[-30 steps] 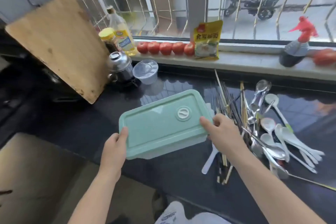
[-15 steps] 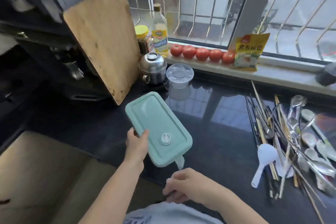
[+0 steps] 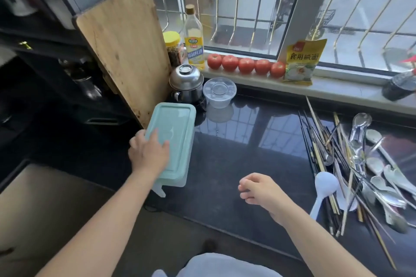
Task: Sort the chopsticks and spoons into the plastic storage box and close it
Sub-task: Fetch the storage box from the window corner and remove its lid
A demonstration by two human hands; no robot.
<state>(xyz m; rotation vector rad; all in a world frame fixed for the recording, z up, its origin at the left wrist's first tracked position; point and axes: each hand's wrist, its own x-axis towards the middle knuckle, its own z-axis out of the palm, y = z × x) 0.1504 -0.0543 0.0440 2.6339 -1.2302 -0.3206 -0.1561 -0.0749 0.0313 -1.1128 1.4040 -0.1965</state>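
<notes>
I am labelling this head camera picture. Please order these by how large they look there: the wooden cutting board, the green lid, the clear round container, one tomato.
1. wooden cutting board
2. green lid
3. clear round container
4. tomato

The lid is nearer the camera, but the board looks clearly larger.

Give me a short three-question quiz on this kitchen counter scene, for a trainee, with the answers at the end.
1. True or false: the mint-green plastic storage box has its lid on.
2. Which hand rests on the box: A, the left hand, or B, the right hand?
3. Fill in: the mixed pile of chopsticks and spoons lies on the black counter to the ____ of the box.

Key: 1 true. 2 A; the right hand hovers over the counter, fingers loosely curled, holding nothing. 3 right.
</notes>
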